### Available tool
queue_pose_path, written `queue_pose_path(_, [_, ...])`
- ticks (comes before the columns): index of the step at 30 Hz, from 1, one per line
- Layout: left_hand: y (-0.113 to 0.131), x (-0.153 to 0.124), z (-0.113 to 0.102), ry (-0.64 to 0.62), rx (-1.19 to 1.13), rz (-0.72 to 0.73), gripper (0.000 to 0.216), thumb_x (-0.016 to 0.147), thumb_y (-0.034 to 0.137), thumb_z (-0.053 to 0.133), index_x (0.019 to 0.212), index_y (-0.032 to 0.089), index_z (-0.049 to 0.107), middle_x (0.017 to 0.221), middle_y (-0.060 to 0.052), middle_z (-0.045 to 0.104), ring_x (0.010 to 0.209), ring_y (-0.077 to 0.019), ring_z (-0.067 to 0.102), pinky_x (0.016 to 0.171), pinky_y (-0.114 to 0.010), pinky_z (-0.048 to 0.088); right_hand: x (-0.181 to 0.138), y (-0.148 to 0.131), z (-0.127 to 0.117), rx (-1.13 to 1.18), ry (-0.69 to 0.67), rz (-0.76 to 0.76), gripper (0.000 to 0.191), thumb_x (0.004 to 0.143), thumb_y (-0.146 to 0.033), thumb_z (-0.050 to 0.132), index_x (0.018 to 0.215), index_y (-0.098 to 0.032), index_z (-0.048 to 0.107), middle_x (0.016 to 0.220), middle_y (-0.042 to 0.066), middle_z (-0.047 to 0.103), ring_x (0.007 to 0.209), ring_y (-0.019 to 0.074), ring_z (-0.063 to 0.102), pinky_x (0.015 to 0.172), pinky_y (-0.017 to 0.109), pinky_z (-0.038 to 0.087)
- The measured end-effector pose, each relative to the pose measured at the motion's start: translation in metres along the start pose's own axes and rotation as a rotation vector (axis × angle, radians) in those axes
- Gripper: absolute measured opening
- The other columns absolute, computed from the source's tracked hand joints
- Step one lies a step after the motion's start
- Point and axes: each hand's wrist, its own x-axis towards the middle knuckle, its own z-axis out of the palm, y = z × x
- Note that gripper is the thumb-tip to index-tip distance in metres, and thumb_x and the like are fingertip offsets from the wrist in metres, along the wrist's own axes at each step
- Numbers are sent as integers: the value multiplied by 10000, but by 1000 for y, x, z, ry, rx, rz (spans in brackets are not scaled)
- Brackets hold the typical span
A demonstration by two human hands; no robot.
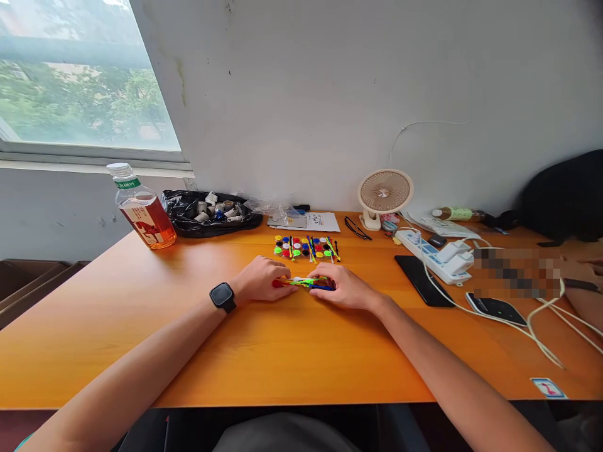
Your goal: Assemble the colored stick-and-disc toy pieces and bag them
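Both hands hold a small multicoloured plastic piece set (304, 284) just above the wooden table, with red, yellow, green, white and blue parts showing. My left hand (262, 278), with a black watch on its wrist, is closed on the red left end. My right hand (343, 286) pinches the blue and green right end. Fingers cover part of the set, and its exact kind cannot be made out. Just beyond my hands lies a row of similar sets (306, 248), with coloured round pieces and thin sticks.
A drink bottle (146, 216) stands at left beside a black plastic bag (211, 216) of rolls. Behind are papers (323, 221), glasses (358, 228) and a small fan (385, 191). A power strip (431, 257), black tablet-like slab (424, 280), phone (495, 309) and cables occupy the right, near another person's arm (584, 289).
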Motion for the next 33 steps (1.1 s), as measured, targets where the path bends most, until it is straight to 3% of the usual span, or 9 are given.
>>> queue_pose_path(6, [0, -1, -1, 64, -24, -98, 469, 950, 669, 631, 939, 222, 772, 753, -44, 764, 667, -193, 704, 588, -297, 393, -1, 0, -1, -15, 28, -1, 338, 963, -482, 728, 1185, -229, 759, 1110, 71, 743, 936, 216, 664, 807, 323, 496])
queue_pose_path(10, [0, 6, -4, 165, 31, -226, 401, 1029, 543, 561, 874, 221, 742, 803, -42, 771, 671, -174, 683, 601, -293, 396, -2, 1, -1, -53, 80, 19, 374, 1010, -529, 650, 1199, -220, 741, 1103, 81, 728, 824, 190, 631, 733, 311, 490])
queue_pose_path(12, [-6, 11, -9, 201, 85, -294, 320, 1046, 454, 536, 955, 229, 744, 903, -57, 777, 782, -200, 702, 645, -303, 439, -2, 2, -2, -60, 109, 24, 388, 1038, -533, 603, 1221, -214, 727, 1120, 82, 723, 770, 173, 607, 721, 312, 486])
queue_pose_path(15, [-27, 17, -18, 195, 211, -372, 302, 1026, 409, 541, 1162, 208, 720, 1185, -120, 735, 1046, -282, 679, 811, -368, 520, -2, 5, -3, -64, 151, 25, 396, 1069, -522, 548, 1241, -208, 718, 1138, 84, 725, 741, 165, 589, 724, 319, 480])
queue_pose_path(20, [-88, 27, -30, 127, 396, -527, 520, 934, 453, 627, 1340, 129, 651, 1532, -225, 502, 1286, -423, 524, 1024, -526, 496, -1, 9, -5, -71, 204, 32, 399, 1086, -524, 515, 1223, -214, 726, 1155, 92, 733, 826, 191, 635, 787, 332, 492])
queue_pose_path(25, [-127, 60, -35, 64, 353, -507, 536, 935, 493, 610, 1369, 183, 661, 1607, -180, 457, 1405, -438, 427, 1095, -570, 450, 0, 12, -3, -83, 184, 48, 395, 1086, -530, 512, 1232, -228, 720, 1172, 86, 732, 780, 178, 629, 775, 332, 500])
queue_pose_path(33, [-133, 132, -18, -19, 206, -469, 635, 982, 668, 509, 1389, 213, 684, 1672, -144, 437, 1457, -452, 368, 1153, -602, 361, -1, 14, -8, -138, 196, 49, 359, 1090, -489, 525, 1232, -225, 721, 1208, 96, 733, 945, 217, 694, 830, 338, 514])
